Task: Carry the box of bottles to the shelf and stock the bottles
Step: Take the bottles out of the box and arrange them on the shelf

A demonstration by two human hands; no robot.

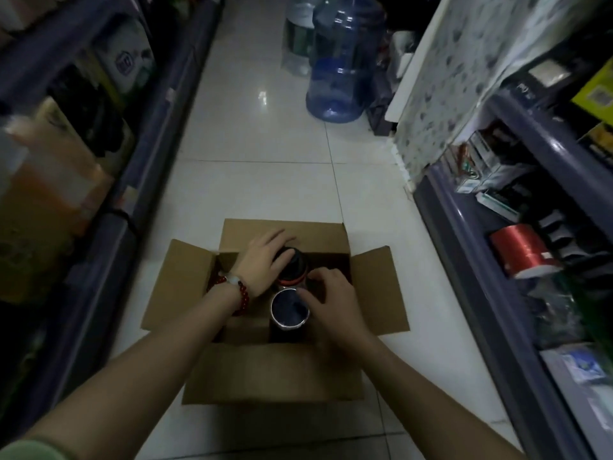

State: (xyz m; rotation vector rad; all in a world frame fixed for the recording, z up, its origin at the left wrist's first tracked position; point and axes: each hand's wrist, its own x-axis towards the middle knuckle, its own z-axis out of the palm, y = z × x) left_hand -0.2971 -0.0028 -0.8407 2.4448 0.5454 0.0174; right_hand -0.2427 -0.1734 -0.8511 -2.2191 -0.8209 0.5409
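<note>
**Inspector:** Where is the box?

**Onlooker:** The cardboard box (272, 370) sits on the tiled floor (258, 180) in the aisle, between the left shelf (99, 227) and the right shelf (471, 247), flaps spread open.

**Inspector:** Contents?

**Onlooker:** Two bottles show, upright. A dark-capped bottle (293, 267) with a red band stands towards the box's far wall; a silver-rimmed bottle (289, 310) stands just nearer, about mid-box.

**Inspector:** Hands?

**Onlooker:** The left hand (265, 260), beaded bracelet on its wrist, curls its fingers over the dark cap, grasping it. The right hand (331, 297) has fingertips at both bottles' right sides; whether it grips either, I cannot tell.

**Inspector:** Handling?

**Onlooker:** My judgement: rigid bottles, probably smooth-walled, possibly weighty if full. A cap-only hold risks slipping; better to clasp the body below the shoulder. The carton looks soft, so support it underneath if moved.
</note>
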